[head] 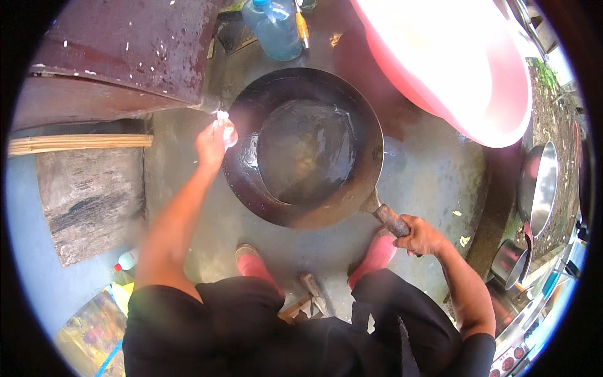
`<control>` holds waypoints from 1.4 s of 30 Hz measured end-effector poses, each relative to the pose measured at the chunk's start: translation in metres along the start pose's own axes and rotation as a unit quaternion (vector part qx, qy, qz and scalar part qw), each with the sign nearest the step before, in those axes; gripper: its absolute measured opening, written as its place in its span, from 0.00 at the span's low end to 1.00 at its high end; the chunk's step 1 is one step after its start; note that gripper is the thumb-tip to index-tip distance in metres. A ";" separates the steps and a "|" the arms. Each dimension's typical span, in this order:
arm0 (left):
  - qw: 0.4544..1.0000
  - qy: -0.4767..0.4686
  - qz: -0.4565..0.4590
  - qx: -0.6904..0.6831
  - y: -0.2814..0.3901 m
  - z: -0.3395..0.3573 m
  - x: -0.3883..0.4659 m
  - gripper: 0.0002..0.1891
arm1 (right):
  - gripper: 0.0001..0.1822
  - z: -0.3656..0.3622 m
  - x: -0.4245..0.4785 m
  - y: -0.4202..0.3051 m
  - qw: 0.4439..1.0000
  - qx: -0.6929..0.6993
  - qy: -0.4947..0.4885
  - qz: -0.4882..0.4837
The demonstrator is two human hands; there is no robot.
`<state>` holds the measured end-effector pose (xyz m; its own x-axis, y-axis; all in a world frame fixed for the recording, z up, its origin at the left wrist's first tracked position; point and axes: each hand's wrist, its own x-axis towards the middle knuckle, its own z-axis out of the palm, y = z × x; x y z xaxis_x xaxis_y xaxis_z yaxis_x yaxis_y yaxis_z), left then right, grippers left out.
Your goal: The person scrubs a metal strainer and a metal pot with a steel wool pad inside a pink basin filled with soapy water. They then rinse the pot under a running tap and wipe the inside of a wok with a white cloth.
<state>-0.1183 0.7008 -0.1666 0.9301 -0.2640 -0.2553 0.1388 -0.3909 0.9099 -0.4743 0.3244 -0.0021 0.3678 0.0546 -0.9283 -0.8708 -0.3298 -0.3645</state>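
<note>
A large dark iron wok [301,89] with a pool of liquid [306,151] in its bottom is in front of me. My right hand [419,235] is wrapped around the worn end of its long handle [393,220], at the wok's lower right. At the opposite rim, my left hand [212,141] pinches a pale, crumpled cloth [228,129]. Glare washes out the cloth, and I cannot tell whether the fingers also grip the rim beneath it. Whether the wok is lifted or rests on the wet concrete floor [188,226] is also unclear.
A dark red wooden table [132,61] juts in at upper left. A big pink basin [391,70] stands at upper right, beyond a blue-tinted plastic jug [275,33]. Metal pans [541,188] line the right side. My pink boots [256,266] flank some wood pieces [301,306].
</note>
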 end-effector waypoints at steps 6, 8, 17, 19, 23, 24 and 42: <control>0.996 0.067 -0.035 0.052 0.021 0.005 -0.081 0.16 | 0.15 0.006 -0.007 -0.008 0.999 0.034 -0.011 0.020; 0.993 0.080 -0.084 -0.001 0.000 0.003 -0.107 0.16 | 0.15 0.014 -0.006 -0.006 0.999 0.039 -0.003 0.013; 0.890 0.057 -0.420 -0.167 0.067 0.071 -0.214 0.12 | 0.17 0.035 -0.009 -0.004 0.998 0.055 0.007 -0.023; 0.869 0.045 -0.444 -0.212 0.065 0.084 -0.226 0.12 | 0.17 0.039 -0.011 0.000 0.998 0.049 0.017 -0.029; 0.848 0.007 -0.459 -0.267 0.050 0.109 -0.245 0.12 | 0.17 0.047 -0.011 0.002 0.998 0.039 0.027 -0.027; 0.844 -0.004 -0.462 -0.275 0.052 0.115 -0.247 0.12 | 0.16 0.049 -0.006 0.008 0.998 0.027 0.032 -0.047; 0.808 -0.149 -0.463 -0.334 0.086 0.163 -0.258 0.10 | 0.12 0.081 -0.011 0.010 0.987 0.149 -0.018 -0.049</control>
<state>-0.4016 0.5914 -0.0755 0.2133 -0.3696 -0.9044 0.9727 -0.0063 0.2319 -0.5131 0.3966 -0.0015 0.4479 0.1077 -0.8876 -0.8910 -0.0289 -0.4531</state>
